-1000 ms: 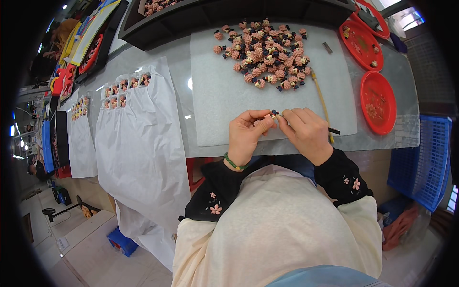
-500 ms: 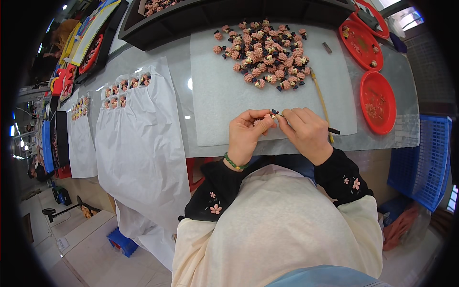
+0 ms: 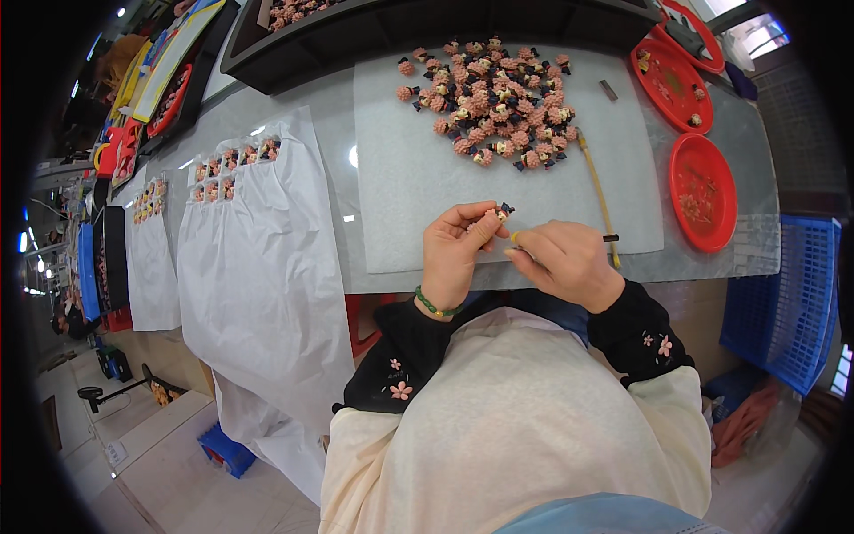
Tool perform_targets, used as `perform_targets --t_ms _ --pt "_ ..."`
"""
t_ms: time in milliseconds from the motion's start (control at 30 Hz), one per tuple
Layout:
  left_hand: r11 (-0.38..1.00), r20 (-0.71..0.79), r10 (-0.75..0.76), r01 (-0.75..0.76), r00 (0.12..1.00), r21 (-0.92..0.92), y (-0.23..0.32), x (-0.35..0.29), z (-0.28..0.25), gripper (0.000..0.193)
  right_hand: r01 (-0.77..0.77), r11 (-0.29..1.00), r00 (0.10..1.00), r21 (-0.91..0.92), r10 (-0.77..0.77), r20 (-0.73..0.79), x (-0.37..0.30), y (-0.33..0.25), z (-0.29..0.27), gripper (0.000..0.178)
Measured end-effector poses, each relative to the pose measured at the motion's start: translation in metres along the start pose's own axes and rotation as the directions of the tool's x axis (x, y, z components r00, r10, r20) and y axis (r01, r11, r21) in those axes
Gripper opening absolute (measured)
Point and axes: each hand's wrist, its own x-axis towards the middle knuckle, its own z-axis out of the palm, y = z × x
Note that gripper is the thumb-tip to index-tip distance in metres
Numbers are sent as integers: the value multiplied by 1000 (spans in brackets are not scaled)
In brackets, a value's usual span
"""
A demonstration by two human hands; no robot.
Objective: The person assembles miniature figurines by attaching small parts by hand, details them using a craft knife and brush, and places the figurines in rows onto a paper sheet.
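In the head view, the left hand [image 3: 454, 254] pinches a small pink-and-dark figure [image 3: 503, 212] between thumb and fingertips, holding it just above the near edge of a white mat [image 3: 400, 178]. The right hand [image 3: 565, 260] is curled shut around a thin stick tool [image 3: 609, 238], whose dark end pokes out past the knuckles; its yellow tip sits just beside the figure. Containers first: three round red trays stand at the right — the nearest red tray [image 3: 703, 191] holds only a few scattered bits, the middle red tray [image 3: 672, 84] holds a few small pieces, and the far red tray [image 3: 698, 31] is mostly cut off by the rim. A long dark tray [image 3: 427, 31] runs along the back of the table, with more pink pieces in its left end. A blue crate [image 3: 792, 294] hangs off the right side, its contents not visible. On the mat lies one big heap of pink figures [image 3: 489, 102] — too many to count — plus one long yellow stick [image 3: 596, 182] and one small grey block [image 3: 608, 89]. Left of the mat, a white paper sheet [image 3: 258, 267] carries eight finished figures in two rows [image 3: 233, 169]; a second sheet [image 3: 151, 267] further left carries another cluster, too small to count.
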Motion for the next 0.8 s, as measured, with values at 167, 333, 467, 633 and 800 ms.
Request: perform_targets --t_ms 167,333,467,633,800 --pt "1000 -25 -3 3 1000 14 1 -2 1 19 -268 949 934 -166 213 -287 -4 29 -17 14" --pt "1000 49 -3 3 999 1 5 0 8 24 -359 811 931 -462 277 -239 -20 81 -41 16" --pt "1000 73 9 -9 997 -4 2 -2 4 25 -293 787 951 -542 180 -252 -6 49 -40 18" --pt "996 134 20 -8 991 -87 5 1 16 35 -254 957 927 140 282 -248 -11 11 -12 26" --pt "995 156 -6 22 988 -101 1 -1 20 38 -392 757 853 522 512 -101 -13 0 2 24"
